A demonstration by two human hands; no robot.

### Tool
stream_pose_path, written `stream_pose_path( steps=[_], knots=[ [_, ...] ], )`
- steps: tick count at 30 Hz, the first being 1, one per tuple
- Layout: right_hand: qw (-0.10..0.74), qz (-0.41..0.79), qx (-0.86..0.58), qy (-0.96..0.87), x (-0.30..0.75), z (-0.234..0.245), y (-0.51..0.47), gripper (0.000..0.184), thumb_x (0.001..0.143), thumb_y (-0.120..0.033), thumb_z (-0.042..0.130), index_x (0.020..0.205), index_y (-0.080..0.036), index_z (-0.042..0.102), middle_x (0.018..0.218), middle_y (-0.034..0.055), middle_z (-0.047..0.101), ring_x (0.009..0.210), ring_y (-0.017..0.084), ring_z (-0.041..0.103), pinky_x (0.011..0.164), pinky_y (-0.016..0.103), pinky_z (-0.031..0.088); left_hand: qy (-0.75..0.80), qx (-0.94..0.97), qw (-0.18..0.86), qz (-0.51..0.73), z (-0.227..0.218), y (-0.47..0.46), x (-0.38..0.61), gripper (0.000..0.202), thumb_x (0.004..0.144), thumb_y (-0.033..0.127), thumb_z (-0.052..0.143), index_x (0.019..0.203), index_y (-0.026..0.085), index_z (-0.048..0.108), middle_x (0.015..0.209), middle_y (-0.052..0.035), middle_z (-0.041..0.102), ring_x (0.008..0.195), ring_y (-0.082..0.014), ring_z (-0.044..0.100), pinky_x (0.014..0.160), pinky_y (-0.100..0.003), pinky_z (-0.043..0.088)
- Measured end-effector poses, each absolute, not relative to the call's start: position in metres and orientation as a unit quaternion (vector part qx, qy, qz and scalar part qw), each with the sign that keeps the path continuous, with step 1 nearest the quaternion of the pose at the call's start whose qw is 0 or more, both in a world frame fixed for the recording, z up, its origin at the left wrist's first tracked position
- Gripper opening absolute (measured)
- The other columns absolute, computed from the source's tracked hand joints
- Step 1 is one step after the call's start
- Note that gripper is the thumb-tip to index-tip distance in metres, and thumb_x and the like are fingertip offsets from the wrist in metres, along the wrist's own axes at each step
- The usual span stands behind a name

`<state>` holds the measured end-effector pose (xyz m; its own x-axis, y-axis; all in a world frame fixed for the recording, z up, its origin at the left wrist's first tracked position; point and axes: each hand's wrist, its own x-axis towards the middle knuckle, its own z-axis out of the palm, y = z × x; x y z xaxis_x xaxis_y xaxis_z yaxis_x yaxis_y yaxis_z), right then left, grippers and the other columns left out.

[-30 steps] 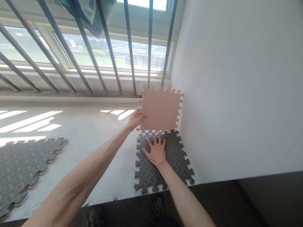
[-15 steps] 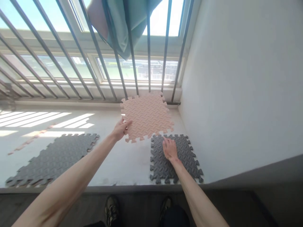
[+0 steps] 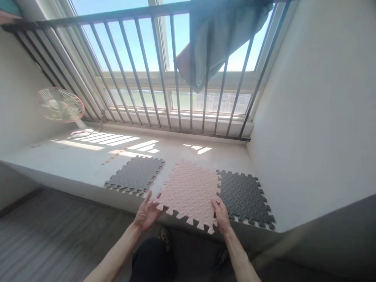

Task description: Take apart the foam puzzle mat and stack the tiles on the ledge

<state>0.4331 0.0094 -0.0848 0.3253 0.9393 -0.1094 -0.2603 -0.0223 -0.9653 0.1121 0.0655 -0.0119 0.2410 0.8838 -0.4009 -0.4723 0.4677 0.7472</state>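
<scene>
A pink foam mat tile [image 3: 192, 190] with jigsaw edges is held low in front of me, near the ledge's front edge. My left hand [image 3: 148, 211] is at its lower left corner, thumb raised and fingers at the underside. At the lower right edge, my right hand [image 3: 220, 213] pinches the tile. A dark grey foam tile [image 3: 243, 196] lies to the right, its left side close to the pink one. Another grey foam tile [image 3: 136, 174] rests on the ledge at the left, with a pinkish layer showing at its edge.
The white ledge [image 3: 85, 166] runs below a metal railing [image 3: 160, 70] and windows. A fan [image 3: 61, 103] stands at its left end. Cloth [image 3: 217, 39] hangs over the railing. A thin pink strip [image 3: 116, 154] lies on the ledge. A wall [image 3: 317, 117] rises at right.
The pink tile has come down and toward me. My right hand has left the dark grey tile and taken the pink tile's right edge. The view has swung left, bringing in the fan.
</scene>
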Motion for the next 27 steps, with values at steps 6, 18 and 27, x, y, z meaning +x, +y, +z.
stream_pose_path(
  steps=[6, 18, 27],
  knots=[
    [0.58, 0.471, -0.571, -0.339, 0.364, -0.094, -0.011, 0.081, 0.081, -0.082, 0.07, 0.138, -0.024, 0.068, 0.126, 0.0104, 0.079, 0.124, 0.03, 0.072, 0.102, 0.043, 0.061, 0.439, 0.186, 0.697, 0.536, -0.065, -0.015, 0.131, 0.033, 0.073, 0.023, 0.097, 0.091, 0.025, 0.069, 0.099, -0.0065, 0.079, 0.099, -0.0284, 0.08, 0.081, -0.036, 0.07],
    [0.485, 0.4, -0.659, -0.414, 0.48, -0.107, -0.092, 0.073, 0.092, -0.085, 0.054, 0.126, -0.024, 0.076, 0.103, 0.0095, 0.083, 0.086, 0.027, 0.08, 0.071, 0.034, 0.063, 0.508, 0.194, 0.543, 0.64, 0.012, 0.144, -0.022, 0.025, 0.084, 0.006, 0.08, 0.081, 0.017, 0.058, 0.072, 0.0022, 0.067, 0.06, -0.0104, 0.065, 0.061, -0.022, 0.062],
    [0.398, 0.327, -0.717, -0.47, 0.496, -0.135, -0.142, 0.057, 0.096, -0.078, 0.052, 0.115, -0.031, 0.079, 0.093, 0.0036, 0.083, 0.084, 0.025, 0.08, 0.081, 0.032, 0.063, 0.658, 0.156, 0.464, 0.572, -0.035, 0.182, -0.037, 0.027, 0.086, -0.007, 0.065, 0.087, 0.017, 0.052, 0.079, 0.0006, 0.059, 0.065, -0.0103, 0.06, 0.063, -0.031, 0.067]
  ],
)
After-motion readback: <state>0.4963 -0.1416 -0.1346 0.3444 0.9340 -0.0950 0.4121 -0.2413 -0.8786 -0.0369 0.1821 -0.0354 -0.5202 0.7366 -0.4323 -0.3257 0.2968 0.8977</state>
